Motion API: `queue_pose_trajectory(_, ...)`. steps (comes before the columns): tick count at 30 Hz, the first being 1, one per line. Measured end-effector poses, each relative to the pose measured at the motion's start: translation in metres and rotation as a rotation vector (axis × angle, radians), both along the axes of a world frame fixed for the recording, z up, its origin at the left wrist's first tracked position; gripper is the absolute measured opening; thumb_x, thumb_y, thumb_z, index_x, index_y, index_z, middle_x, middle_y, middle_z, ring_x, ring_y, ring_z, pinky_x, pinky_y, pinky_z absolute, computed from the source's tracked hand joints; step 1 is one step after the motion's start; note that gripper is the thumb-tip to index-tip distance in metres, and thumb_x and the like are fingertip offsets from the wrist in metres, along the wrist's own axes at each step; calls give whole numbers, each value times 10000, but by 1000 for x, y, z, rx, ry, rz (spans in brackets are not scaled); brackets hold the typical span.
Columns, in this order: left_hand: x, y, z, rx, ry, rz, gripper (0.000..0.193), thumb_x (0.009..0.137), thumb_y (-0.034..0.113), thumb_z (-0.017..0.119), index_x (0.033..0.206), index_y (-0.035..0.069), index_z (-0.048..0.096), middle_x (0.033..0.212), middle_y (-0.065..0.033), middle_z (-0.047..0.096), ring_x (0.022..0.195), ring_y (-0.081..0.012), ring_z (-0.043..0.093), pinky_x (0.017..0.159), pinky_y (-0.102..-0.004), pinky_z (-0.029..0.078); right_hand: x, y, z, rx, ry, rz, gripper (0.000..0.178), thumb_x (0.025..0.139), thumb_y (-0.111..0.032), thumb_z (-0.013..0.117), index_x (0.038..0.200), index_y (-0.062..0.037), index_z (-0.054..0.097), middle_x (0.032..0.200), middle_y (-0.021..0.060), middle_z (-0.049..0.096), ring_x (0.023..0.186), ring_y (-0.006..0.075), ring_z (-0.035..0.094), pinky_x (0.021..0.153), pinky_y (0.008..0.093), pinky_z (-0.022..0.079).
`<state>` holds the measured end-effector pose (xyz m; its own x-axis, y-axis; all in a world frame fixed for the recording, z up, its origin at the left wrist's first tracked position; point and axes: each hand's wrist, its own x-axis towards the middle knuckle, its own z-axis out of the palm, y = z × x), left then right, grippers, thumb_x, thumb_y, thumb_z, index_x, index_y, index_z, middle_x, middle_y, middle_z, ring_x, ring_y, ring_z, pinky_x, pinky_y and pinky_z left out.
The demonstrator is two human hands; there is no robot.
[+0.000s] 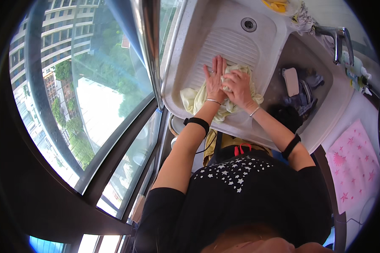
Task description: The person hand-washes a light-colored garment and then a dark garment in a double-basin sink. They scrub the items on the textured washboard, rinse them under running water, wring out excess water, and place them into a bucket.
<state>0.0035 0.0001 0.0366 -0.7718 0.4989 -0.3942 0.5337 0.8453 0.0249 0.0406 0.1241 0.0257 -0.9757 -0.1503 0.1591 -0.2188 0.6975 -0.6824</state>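
Observation:
A pale yellow cloth [192, 100] lies bunched and wet-looking in the left basin of a white laundry sink, on its ridged washboard slope [232, 44]. My left hand [215, 78] rests on it palm up, fingers stretched out. Closed round a bunched fold of the same cloth, my right hand [239, 87] presses it against the left palm and wrist. Part of the fold is hidden beneath the right fingers. Beyond both hands, toward the far end of the basin, sits a round metal drain [248, 24].
Dark clothes [310, 82] and a beige oblong item [291, 82] lie in the right basin [329, 107]. A chrome faucet [337, 42] stands at its far right. The window [97, 84] and a metal pole [150, 46] border the left. A pink starfish-patterned mat [354, 166] lies right.

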Motion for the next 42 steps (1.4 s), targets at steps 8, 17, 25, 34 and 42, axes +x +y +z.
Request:
queue_pose_trajectory(8, 1, 1, -4, 322, -50, 170, 760, 867, 477, 520, 1439, 8, 349, 1508, -185, 326, 1454, -334, 182, 1117, -631, 98, -116, 7, -50, 188, -136, -262, 316, 782, -352, 658, 993, -117, 672, 1156, 98, 615, 1178, 307, 517, 1019, 486, 355)
queue_pose_trajectory(17, 1, 0, -7, 208, -54, 61, 773, 882, 455, 478, 1481, 12, 269, 1572, -164, 195, 1468, -340, 126, 1126, -631, 67, -40, -6, -6, 108, 40, -110, 209, 789, -304, 682, 903, -128, 672, 1055, 59, 616, 1124, 276, 540, 944, 467, 387)
queue_pose_trajectory(25, 2, 1, -4, 250, -25, 111, 758, 909, 444, 464, 1482, -1, 248, 1552, -170, 246, 1464, -331, 145, 1124, -621, 88, -46, 0, -25, 13, -31, -115, 204, 773, -291, 674, 912, -143, 682, 1109, 44, 609, 1148, 278, 528, 972, 555, 347)
queue_pose_trajectory(34, 0, 2, -5, 321, -50, 174, 758, 898, 456, 480, 1455, -24, 298, 1544, -184, 258, 1462, -339, 150, 1121, -628, 94, -124, -2, -58, 150, -83, -286, 221, 762, -323, 701, 854, -127, 653, 1128, 76, 604, 1071, 279, 546, 868, 485, 389)
queue_pose_trajectory(42, 1, -1, -6, 97, 68, 15, 766, 876, 441, 490, 1456, -25, 303, 1527, -215, 275, 1455, -323, 188, 1131, -606, 97, -12, -6, 14, 72, 29, -2, 274, 730, -339, 713, 925, -154, 667, 1068, 57, 611, 1077, 279, 546, 963, 515, 354)
